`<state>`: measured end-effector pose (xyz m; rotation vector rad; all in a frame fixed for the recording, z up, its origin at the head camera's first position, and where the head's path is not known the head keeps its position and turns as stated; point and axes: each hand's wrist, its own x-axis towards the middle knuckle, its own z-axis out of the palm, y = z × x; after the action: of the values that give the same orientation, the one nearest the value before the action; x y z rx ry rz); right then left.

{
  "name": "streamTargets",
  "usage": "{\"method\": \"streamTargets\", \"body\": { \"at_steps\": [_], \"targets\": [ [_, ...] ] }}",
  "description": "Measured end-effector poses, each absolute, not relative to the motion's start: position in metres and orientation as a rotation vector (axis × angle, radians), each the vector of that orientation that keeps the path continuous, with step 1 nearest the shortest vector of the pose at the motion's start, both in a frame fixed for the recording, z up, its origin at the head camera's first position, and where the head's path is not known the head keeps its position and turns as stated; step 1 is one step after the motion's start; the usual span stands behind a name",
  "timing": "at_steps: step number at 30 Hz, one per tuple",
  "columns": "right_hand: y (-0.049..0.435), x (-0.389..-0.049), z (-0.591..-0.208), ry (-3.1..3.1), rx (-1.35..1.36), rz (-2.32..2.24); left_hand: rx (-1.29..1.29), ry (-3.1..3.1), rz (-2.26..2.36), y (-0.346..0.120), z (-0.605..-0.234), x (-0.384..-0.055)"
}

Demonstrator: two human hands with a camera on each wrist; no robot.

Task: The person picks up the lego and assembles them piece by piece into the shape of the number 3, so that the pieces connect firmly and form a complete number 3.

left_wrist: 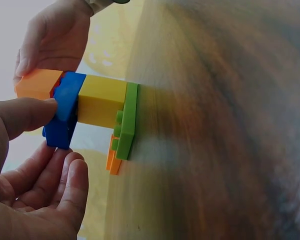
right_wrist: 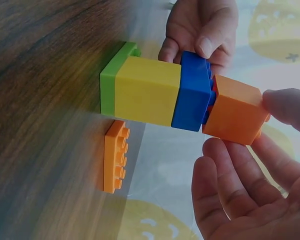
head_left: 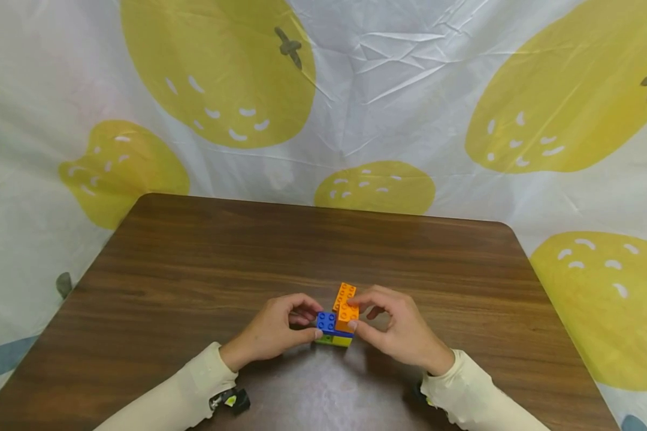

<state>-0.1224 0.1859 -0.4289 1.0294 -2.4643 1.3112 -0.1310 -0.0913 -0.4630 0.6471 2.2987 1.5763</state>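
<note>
A small stack of toy building bricks stands on the table. At its base is a thin green brick [left_wrist: 128,122], with a yellow brick [right_wrist: 147,92] on it and a blue brick [head_left: 326,321] above. My left hand [head_left: 272,329] pinches the blue brick's left end between thumb and fingers. An orange brick [right_wrist: 235,110] sits over the blue one's right end, slightly tilted, blue studs showing in the seam between them. My right hand [head_left: 396,326] grips this orange brick, thumb on the near side and fingers on the far side.
A flat orange brick [right_wrist: 115,157] lies on the wooden table [head_left: 221,251] just behind the stack, studs up. A white cloth [head_left: 356,120] with yellow fruit prints hangs beyond the table's back edge. Dark wrist devices [head_left: 230,400] sit at both sleeves.
</note>
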Motion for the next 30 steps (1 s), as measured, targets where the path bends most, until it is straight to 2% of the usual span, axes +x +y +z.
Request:
{"method": "streamTargets", "body": {
  "at_steps": [30],
  "targets": [
    [0.1841, -0.1228, -0.4268, -2.485, 1.016, 1.36, 0.654, 2.287, 1.588, -0.0914, -0.4629, -0.1307]
  ]
}}
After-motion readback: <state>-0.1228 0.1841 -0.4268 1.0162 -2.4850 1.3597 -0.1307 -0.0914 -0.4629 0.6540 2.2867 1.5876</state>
